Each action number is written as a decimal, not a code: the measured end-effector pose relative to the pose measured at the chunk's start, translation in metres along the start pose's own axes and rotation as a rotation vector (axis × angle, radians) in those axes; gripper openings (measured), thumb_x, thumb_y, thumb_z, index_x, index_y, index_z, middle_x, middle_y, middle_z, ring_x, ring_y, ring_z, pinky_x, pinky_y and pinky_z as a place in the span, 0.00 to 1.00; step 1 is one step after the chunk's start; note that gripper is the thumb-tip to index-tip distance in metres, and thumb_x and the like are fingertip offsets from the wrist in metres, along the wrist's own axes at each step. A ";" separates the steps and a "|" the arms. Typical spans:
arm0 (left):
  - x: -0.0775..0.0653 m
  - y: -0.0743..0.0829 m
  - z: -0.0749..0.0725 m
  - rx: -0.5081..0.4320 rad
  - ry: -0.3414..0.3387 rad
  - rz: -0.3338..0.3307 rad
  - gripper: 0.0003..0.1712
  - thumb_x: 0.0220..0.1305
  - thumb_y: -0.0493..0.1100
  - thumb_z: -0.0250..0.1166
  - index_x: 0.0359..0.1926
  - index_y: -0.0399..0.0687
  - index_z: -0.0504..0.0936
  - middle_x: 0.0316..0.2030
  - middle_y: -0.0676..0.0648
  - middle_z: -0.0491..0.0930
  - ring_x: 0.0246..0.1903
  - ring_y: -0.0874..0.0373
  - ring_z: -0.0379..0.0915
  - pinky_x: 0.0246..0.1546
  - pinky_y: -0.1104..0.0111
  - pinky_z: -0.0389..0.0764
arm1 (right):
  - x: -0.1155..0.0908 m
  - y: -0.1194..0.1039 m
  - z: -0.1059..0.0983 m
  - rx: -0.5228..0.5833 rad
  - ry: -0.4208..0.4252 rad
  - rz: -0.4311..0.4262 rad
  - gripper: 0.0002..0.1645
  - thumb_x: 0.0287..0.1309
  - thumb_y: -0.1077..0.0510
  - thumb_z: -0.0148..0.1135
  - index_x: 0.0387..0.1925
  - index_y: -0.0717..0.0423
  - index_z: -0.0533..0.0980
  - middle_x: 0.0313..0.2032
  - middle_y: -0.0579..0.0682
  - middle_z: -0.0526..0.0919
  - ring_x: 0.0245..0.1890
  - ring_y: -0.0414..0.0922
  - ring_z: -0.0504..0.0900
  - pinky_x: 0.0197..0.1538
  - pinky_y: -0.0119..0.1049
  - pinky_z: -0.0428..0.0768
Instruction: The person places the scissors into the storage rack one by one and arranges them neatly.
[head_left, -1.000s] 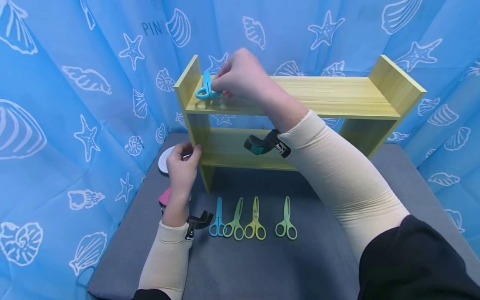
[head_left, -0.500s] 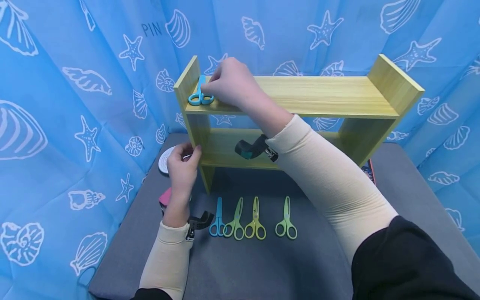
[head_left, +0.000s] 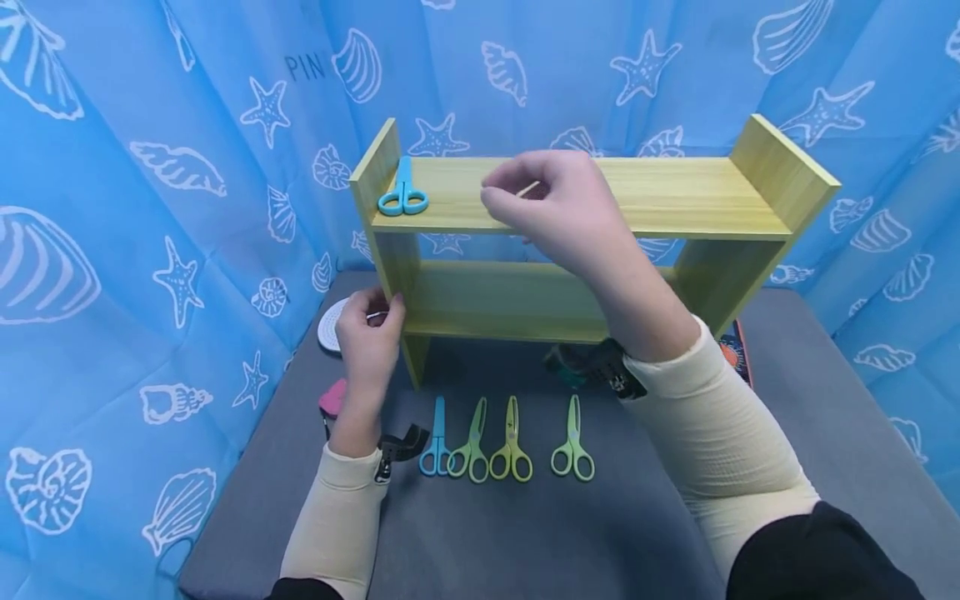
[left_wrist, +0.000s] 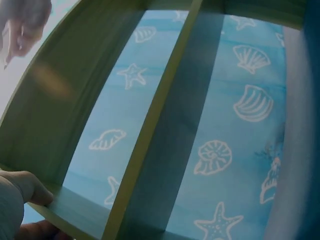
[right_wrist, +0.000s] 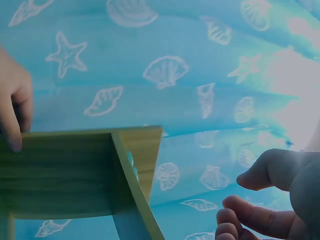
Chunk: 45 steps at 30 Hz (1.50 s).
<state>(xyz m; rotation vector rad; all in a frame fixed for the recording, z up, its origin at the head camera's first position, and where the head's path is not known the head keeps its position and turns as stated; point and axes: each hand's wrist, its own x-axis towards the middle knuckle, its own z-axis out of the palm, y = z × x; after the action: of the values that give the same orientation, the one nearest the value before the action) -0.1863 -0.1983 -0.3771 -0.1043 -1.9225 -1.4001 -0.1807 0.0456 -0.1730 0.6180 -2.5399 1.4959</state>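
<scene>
A wooden two-tier shelf (head_left: pixel 682 187) stands on the grey table. Blue scissors (head_left: pixel 404 193) lie at the left end of its top board, blades pointing to the back. My left hand (head_left: pixel 367 346) grips the shelf's left side panel; in the left wrist view the thumb (left_wrist: pixel 31 189) presses the panel's inner side. Over the front of the top board hovers my right hand (head_left: pixel 573 208), fingers loosely curled and holding nothing. On the table in front lie another pair of blue scissors (head_left: pixel 439 437), green scissors (head_left: pixel 473 442), yellow scissors (head_left: pixel 512 442) and light green scissors (head_left: pixel 573 439).
Behind my left hand sits a round white object (head_left: pixel 328 327), partly hidden. A pink item (head_left: pixel 333 397) lies beside my left wrist. Near the shelf's right leg, a dark flat item with orange on it (head_left: pixel 738 350) shows partly. A blue shell-patterned curtain (head_left: pixel 180 333) hangs behind the table.
My right hand set the blue scissors down at the top board's left end and let go. It has since moved right, away from them. My left hand stays on the side panel.
</scene>
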 end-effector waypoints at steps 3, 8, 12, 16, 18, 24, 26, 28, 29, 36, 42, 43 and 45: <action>0.001 0.000 -0.002 0.017 0.004 0.017 0.10 0.68 0.35 0.67 0.45 0.30 0.84 0.39 0.36 0.81 0.39 0.50 0.79 0.39 0.71 0.82 | -0.022 0.012 -0.001 0.039 0.055 -0.060 0.13 0.65 0.53 0.66 0.45 0.55 0.86 0.41 0.49 0.86 0.34 0.46 0.83 0.34 0.37 0.80; -0.002 -0.001 -0.010 0.044 0.036 0.025 0.09 0.66 0.30 0.66 0.44 0.24 0.82 0.39 0.30 0.80 0.38 0.44 0.79 0.38 0.76 0.80 | -0.051 0.024 0.002 0.049 0.077 -0.138 0.11 0.64 0.54 0.68 0.43 0.56 0.86 0.37 0.48 0.87 0.35 0.43 0.82 0.39 0.35 0.81; -0.005 -0.005 -0.015 0.083 0.034 0.038 0.08 0.67 0.32 0.67 0.42 0.28 0.84 0.38 0.34 0.80 0.38 0.48 0.79 0.38 0.79 0.79 | -0.070 0.030 0.000 0.069 0.088 -0.134 0.09 0.64 0.57 0.69 0.44 0.55 0.86 0.38 0.46 0.87 0.36 0.42 0.83 0.40 0.32 0.82; -0.005 -0.007 -0.016 0.089 0.014 0.061 0.08 0.67 0.35 0.67 0.41 0.32 0.84 0.38 0.39 0.80 0.38 0.54 0.79 0.39 0.75 0.82 | -0.088 0.039 -0.002 0.074 0.106 -0.136 0.09 0.64 0.60 0.69 0.45 0.56 0.85 0.39 0.46 0.87 0.36 0.43 0.83 0.41 0.30 0.82; -0.004 -0.007 -0.016 0.100 0.008 0.083 0.08 0.67 0.36 0.67 0.40 0.32 0.84 0.37 0.39 0.80 0.36 0.54 0.79 0.38 0.74 0.82 | -0.097 0.044 -0.003 0.084 0.114 -0.139 0.09 0.63 0.62 0.69 0.45 0.57 0.85 0.39 0.47 0.86 0.36 0.43 0.84 0.42 0.30 0.82; 0.001 -0.001 -0.013 0.138 0.027 0.143 0.08 0.66 0.34 0.66 0.37 0.29 0.83 0.34 0.36 0.79 0.32 0.49 0.80 0.35 0.78 0.80 | -0.119 0.060 -0.005 0.126 0.139 -0.131 0.12 0.62 0.65 0.69 0.47 0.58 0.84 0.41 0.48 0.86 0.39 0.45 0.84 0.48 0.30 0.83; 0.000 0.013 -0.011 0.121 0.042 0.151 0.06 0.64 0.30 0.66 0.36 0.26 0.83 0.33 0.34 0.79 0.32 0.45 0.80 0.35 0.80 0.78 | -0.124 0.064 -0.007 0.129 0.144 -0.134 0.13 0.61 0.67 0.69 0.47 0.58 0.84 0.41 0.48 0.85 0.40 0.45 0.84 0.49 0.30 0.82; -0.001 0.026 -0.010 0.115 0.054 0.156 0.05 0.63 0.28 0.65 0.36 0.24 0.82 0.33 0.31 0.78 0.31 0.41 0.79 0.35 0.80 0.78 | -0.129 0.070 -0.008 0.127 0.151 -0.144 0.14 0.60 0.68 0.69 0.48 0.58 0.84 0.41 0.48 0.85 0.40 0.45 0.84 0.49 0.29 0.82; -0.002 0.032 -0.009 0.115 0.056 0.159 0.05 0.63 0.27 0.64 0.36 0.22 0.81 0.33 0.30 0.78 0.31 0.39 0.79 0.36 0.80 0.78 | -0.132 0.073 -0.008 0.125 0.156 -0.146 0.15 0.59 0.69 0.70 0.48 0.58 0.84 0.40 0.48 0.85 0.41 0.44 0.83 0.49 0.28 0.82; 0.001 0.026 -0.003 0.097 0.041 0.152 0.05 0.64 0.25 0.65 0.37 0.20 0.81 0.34 0.27 0.77 0.33 0.37 0.78 0.36 0.79 0.78 | -0.148 0.104 -0.004 0.127 0.170 -0.123 0.17 0.58 0.70 0.70 0.50 0.59 0.83 0.40 0.51 0.84 0.41 0.43 0.82 0.47 0.26 0.81; 0.003 -0.003 0.001 0.102 0.029 0.143 0.06 0.66 0.31 0.67 0.38 0.28 0.84 0.35 0.34 0.80 0.33 0.46 0.80 0.35 0.77 0.79 | -0.167 0.140 0.009 0.075 0.162 -0.051 0.17 0.61 0.67 0.70 0.51 0.56 0.83 0.40 0.48 0.84 0.41 0.41 0.81 0.45 0.24 0.80; 0.002 -0.005 0.001 0.103 0.027 0.143 0.06 0.66 0.32 0.67 0.38 0.29 0.84 0.35 0.35 0.80 0.33 0.48 0.80 0.35 0.77 0.79 | -0.171 0.147 0.012 0.067 0.158 -0.033 0.17 0.61 0.67 0.70 0.52 0.55 0.82 0.40 0.48 0.84 0.41 0.41 0.81 0.45 0.24 0.80; 0.001 -0.008 0.002 0.104 0.021 0.144 0.07 0.66 0.34 0.67 0.38 0.30 0.84 0.35 0.37 0.80 0.33 0.50 0.80 0.35 0.77 0.80 | -0.178 0.159 0.017 0.055 0.154 0.009 0.16 0.62 0.66 0.70 0.51 0.55 0.82 0.40 0.47 0.84 0.41 0.40 0.81 0.45 0.24 0.80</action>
<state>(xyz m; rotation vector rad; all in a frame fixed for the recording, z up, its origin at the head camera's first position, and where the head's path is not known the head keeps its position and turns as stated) -0.1916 -0.2000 -0.3826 -0.1744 -1.9270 -1.2001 -0.0825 0.1486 -0.3660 0.4790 -2.3970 1.5566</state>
